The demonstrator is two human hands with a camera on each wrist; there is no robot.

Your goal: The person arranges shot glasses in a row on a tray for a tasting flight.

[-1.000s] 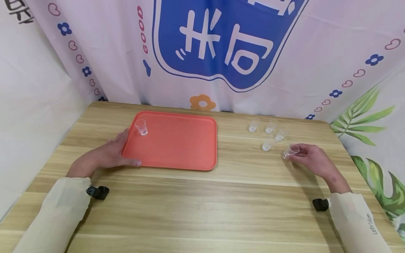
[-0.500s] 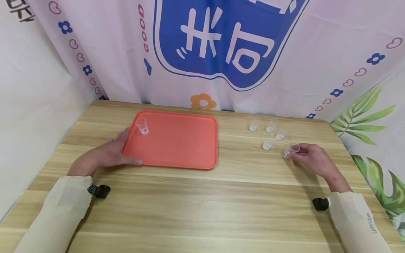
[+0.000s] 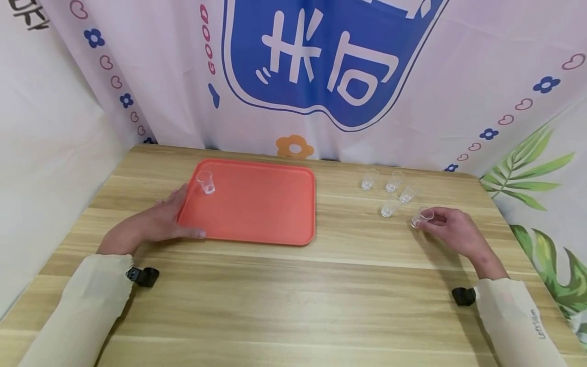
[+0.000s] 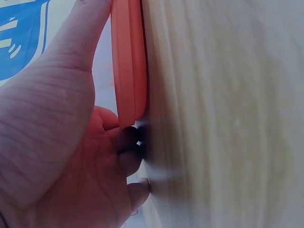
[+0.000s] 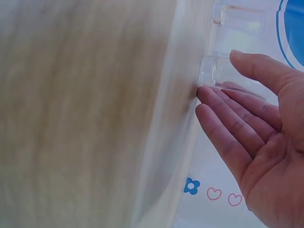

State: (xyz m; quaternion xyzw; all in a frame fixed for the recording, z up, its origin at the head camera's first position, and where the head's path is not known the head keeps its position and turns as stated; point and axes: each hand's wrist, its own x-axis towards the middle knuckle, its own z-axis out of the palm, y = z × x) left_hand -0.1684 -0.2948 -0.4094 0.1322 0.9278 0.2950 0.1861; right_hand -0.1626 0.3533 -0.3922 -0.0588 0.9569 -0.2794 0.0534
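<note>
Indoors, wood-grain table [image 3: 293, 300], patterned curtain [image 3: 321, 66] behind, right hand [image 3: 453, 230] around clear cup [image 3: 422, 216]

"GOOD" [image 3: 207, 41], "米可" [image 3: 338, 66] on curtain [image 3: 174, 92]

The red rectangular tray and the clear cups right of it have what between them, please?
The head view shows only bare wooden tabletop between tray and cups.

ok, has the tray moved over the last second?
No. In the head view, the tray keeps the same place relative to the orange flower; no visible shift either way.
</note>
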